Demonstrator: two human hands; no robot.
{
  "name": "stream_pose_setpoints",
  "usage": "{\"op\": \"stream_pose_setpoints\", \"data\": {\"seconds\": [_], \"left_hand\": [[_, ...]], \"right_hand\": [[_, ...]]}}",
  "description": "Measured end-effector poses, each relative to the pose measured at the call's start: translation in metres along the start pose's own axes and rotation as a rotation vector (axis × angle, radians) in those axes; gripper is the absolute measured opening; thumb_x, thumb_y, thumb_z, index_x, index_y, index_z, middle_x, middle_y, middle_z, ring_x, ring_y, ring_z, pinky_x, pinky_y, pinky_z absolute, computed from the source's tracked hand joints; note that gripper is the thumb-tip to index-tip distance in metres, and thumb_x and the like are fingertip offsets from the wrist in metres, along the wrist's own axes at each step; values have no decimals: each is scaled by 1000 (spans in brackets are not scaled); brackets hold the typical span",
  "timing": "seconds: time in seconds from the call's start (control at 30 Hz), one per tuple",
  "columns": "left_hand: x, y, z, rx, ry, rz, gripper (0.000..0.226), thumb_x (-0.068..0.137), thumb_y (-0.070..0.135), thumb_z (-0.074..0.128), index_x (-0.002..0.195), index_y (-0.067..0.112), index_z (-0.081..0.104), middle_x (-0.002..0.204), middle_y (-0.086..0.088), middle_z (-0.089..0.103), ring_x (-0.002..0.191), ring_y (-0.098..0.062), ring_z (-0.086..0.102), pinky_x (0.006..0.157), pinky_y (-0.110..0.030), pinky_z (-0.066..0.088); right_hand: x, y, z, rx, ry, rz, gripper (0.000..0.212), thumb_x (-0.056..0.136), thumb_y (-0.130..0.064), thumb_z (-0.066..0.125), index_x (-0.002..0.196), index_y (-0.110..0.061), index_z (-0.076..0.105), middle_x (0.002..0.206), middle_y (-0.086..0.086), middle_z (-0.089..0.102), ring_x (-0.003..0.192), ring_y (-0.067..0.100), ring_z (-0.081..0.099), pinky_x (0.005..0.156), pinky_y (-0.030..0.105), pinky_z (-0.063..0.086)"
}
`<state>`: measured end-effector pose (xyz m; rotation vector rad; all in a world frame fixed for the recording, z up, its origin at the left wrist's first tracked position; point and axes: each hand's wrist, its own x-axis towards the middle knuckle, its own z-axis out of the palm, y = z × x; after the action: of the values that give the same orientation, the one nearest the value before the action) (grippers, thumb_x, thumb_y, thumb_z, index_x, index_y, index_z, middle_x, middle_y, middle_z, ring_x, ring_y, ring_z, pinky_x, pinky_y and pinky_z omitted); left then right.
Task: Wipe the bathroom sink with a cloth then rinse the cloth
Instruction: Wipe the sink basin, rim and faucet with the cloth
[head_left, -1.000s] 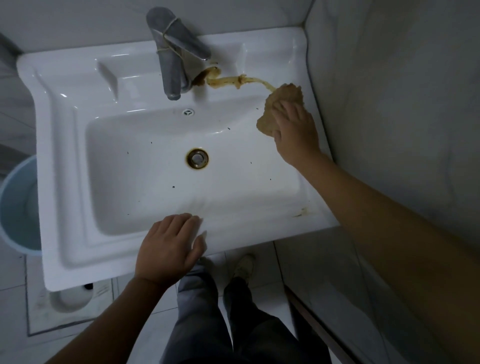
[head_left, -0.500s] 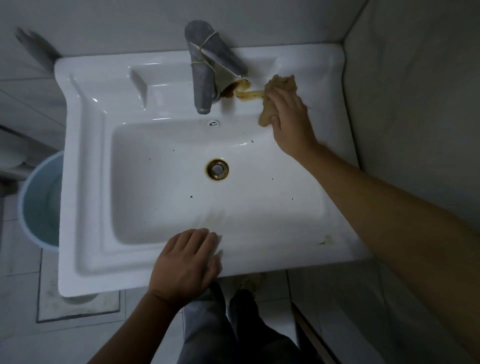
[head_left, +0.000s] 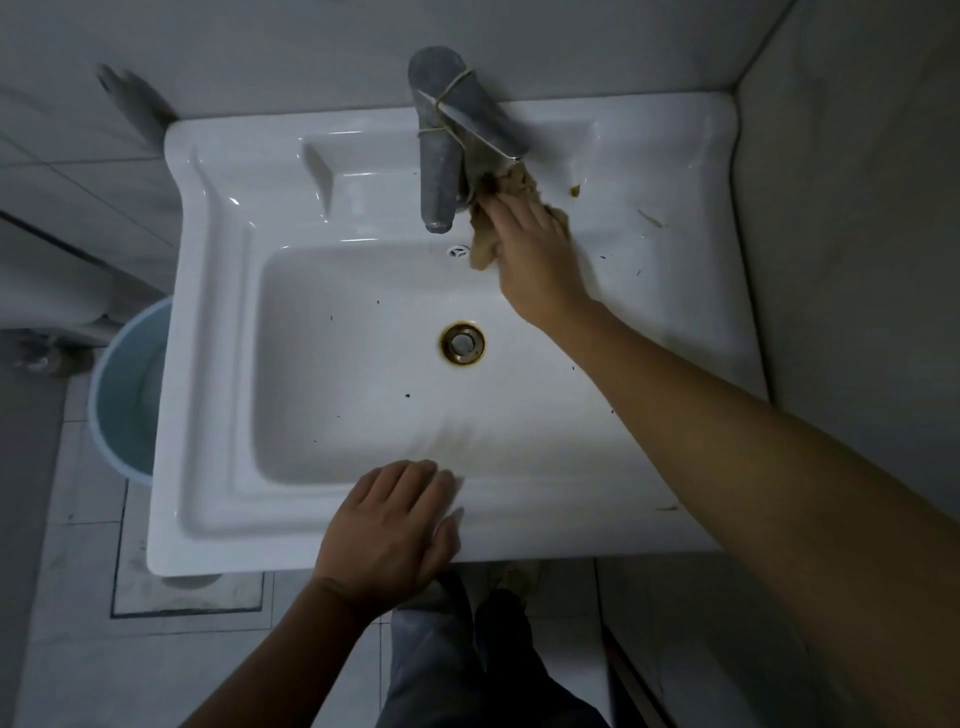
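A white ceramic sink (head_left: 218, 364) fills the view, with dark specks scattered in its basin. My right hand (head_left: 535, 254) presses a crumpled tan cloth (head_left: 482, 249) onto the back ledge, tight against the right side of the grey faucet (head_left: 439, 171). Its fingers lie fairly straight over the cloth, part of which hangs over the basin edge. A small brown smear (head_left: 574, 191) stays on the ledge to the right of the cloth. My left hand (head_left: 389, 530) rests flat on the front rim.
A brass-ringed drain (head_left: 462, 343) sits mid-basin. A pale blue bucket (head_left: 130, 389) stands on the floor left of the sink. Tiled walls close in behind and on the right (head_left: 857, 260). My legs (head_left: 467, 649) stand below the front rim.
My right hand slid the cloth left along the back ledge to the faucet base, wiping away most of the brown streak. My left hand stayed on the front rim.
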<state>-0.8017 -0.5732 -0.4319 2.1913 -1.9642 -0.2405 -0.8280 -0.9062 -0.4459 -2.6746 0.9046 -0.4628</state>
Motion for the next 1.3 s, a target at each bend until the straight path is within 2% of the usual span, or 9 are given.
{"op": "stream_pose_setpoints", "data": {"seconds": [0.17, 0.37, 0.53, 0.67, 0.8, 1.0, 1.07, 1.17, 1.3], "left_hand": [[0, 1, -2, -5, 9, -2, 40, 100, 42, 43, 119, 16, 67, 111, -5, 67, 99, -24, 63, 85, -37, 51], [0, 1, -3, -5, 34, -2, 39, 99, 41, 46, 117, 16, 70, 110, -4, 68, 97, -25, 63, 84, -36, 50], [1, 0, -1, -15, 30, 1, 39, 100, 42, 45, 117, 16, 69, 110, -4, 67, 98, -23, 62, 85, -36, 50], [0, 0, -1, -30, 21, -1, 42, 101, 44, 40, 118, 17, 66, 110, -3, 66, 98, -22, 61, 84, -35, 50], [-1, -1, 2, -47, 23, -4, 41, 100, 44, 40, 119, 17, 66, 111, -3, 65, 98, -23, 60, 84, -36, 50], [0, 0, 1, -51, 28, -7, 40, 99, 43, 44, 118, 17, 68, 110, -3, 65, 98, -23, 61, 85, -35, 48], [-1, -1, 2, -47, 27, -5, 40, 99, 44, 44, 118, 18, 67, 111, -3, 65, 98, -23, 60, 86, -35, 48], [-2, -2, 3, -47, 17, -6, 42, 100, 45, 40, 119, 18, 66, 111, -2, 65, 99, -22, 60, 87, -35, 48], [-1, -2, 2, -48, -5, -2, 44, 100, 46, 39, 119, 18, 67, 111, -3, 66, 99, -22, 62, 87, -35, 50]], "right_hand": [[-16, 42, -18, -82, 10, 112, 63, 88, -4, 58, 148, -16, 42, 149, 5, 48, 139, 27, 42, 113, 42, 35], [32, 12, -3, 86, 68, 242, 50, 91, -16, 66, 138, -16, 51, 138, 6, 58, 133, 27, 50, 111, 41, 36], [39, -18, 15, 147, 54, 170, 54, 90, -18, 66, 141, -16, 49, 144, 4, 55, 138, 25, 45, 114, 39, 30], [10, -4, 3, 82, 27, 70, 51, 89, -6, 58, 139, -16, 50, 143, 2, 54, 138, 23, 43, 114, 38, 30], [-9, 22, -9, 51, 19, -17, 48, 93, -3, 51, 139, -10, 51, 140, 8, 56, 133, 27, 49, 111, 37, 33], [24, -20, 11, 50, 148, 275, 50, 86, -3, 59, 135, -16, 55, 136, 3, 59, 132, 22, 49, 107, 31, 29], [22, -41, 22, 76, 170, 309, 50, 86, -7, 62, 135, -14, 55, 135, 5, 60, 132, 23, 49, 110, 28, 25], [15, -38, 23, 29, 118, 241, 52, 90, -14, 63, 141, -13, 51, 142, 5, 56, 138, 22, 44, 116, 32, 26], [10, 9, 0, -177, 14, 121, 56, 93, -22, 63, 145, -12, 46, 150, 7, 50, 142, 25, 41, 121, 40, 28]]}}
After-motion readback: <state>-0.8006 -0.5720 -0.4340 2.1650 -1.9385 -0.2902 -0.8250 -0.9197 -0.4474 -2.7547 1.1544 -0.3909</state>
